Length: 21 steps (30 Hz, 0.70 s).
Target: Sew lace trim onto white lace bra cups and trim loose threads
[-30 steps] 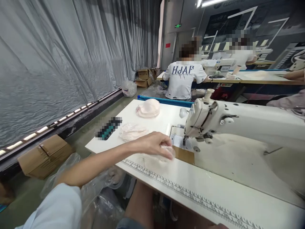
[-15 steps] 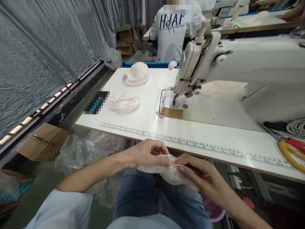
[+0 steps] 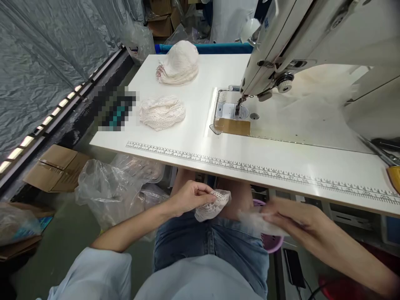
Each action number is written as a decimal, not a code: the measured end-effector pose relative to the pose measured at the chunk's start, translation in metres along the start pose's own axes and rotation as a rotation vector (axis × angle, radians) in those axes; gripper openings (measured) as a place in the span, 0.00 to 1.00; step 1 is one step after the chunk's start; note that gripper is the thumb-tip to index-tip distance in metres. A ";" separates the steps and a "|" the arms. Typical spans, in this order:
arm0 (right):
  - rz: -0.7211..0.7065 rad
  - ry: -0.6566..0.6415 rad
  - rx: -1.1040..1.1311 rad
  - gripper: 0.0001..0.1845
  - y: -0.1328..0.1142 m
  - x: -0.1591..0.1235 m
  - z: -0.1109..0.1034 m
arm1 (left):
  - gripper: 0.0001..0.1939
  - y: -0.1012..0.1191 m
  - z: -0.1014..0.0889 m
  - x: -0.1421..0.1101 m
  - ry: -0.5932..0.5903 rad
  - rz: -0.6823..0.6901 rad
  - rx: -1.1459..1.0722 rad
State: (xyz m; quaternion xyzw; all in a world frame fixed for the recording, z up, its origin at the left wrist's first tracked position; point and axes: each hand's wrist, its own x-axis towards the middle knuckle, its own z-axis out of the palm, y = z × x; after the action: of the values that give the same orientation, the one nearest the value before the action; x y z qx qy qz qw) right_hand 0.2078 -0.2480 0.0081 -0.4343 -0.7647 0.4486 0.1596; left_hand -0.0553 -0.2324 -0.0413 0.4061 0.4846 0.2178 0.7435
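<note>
My left hand (image 3: 190, 199) pinches a small piece of white eyelet lace fabric (image 3: 213, 206) between thumb and fingers, above my lap. To the right, my right hand (image 3: 295, 218) is smeared by motion. Its fingers are closed on a thin sheer white cloth piece (image 3: 256, 221), also blurred, which stands apart from the lace. On the table ahead lies a bundle of white lace (image 3: 162, 113). Behind that sits a rounded stack of off-white fabric pieces (image 3: 181, 64) with reddish edges at its left.
A white sewing machine (image 3: 276, 62) stands on the right of the table, above a printed ruler strip (image 3: 218, 161). Yellow-handled scissors (image 3: 394, 177) lie at the right edge. Below are a purple basket (image 3: 275, 245), a phone (image 3: 293, 266), plastic bags (image 3: 106, 193) and a carton (image 3: 58, 168).
My hands were together on the white fabric; now they are apart. My right hand has moved right with the sheer piece, while the lace stays in my left. The view has tilted down.
</note>
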 end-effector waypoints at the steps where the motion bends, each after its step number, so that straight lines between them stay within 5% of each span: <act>1: -0.015 -0.115 0.058 0.13 -0.005 -0.003 -0.002 | 0.18 -0.002 0.000 0.002 0.017 0.018 0.033; 4: -0.139 -0.421 0.243 0.11 -0.025 -0.002 0.002 | 0.17 -0.005 0.005 0.007 0.017 0.059 0.118; 6: -0.173 -0.462 0.271 0.14 -0.033 0.008 0.013 | 0.16 -0.004 0.013 0.009 -0.008 0.071 0.157; 12: 0.068 -0.027 0.078 0.13 -0.011 0.038 0.044 | 0.16 0.008 0.026 -0.001 -0.091 0.043 0.092; 21: 0.145 -0.073 0.125 0.14 -0.003 0.042 0.046 | 0.16 0.010 0.014 -0.009 -0.239 0.118 0.171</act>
State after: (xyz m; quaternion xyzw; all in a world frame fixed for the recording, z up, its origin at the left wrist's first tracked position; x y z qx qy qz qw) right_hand 0.1529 -0.2396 -0.0210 -0.4609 -0.7071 0.5214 0.1255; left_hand -0.0461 -0.2382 -0.0260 0.5186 0.3848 0.1692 0.7446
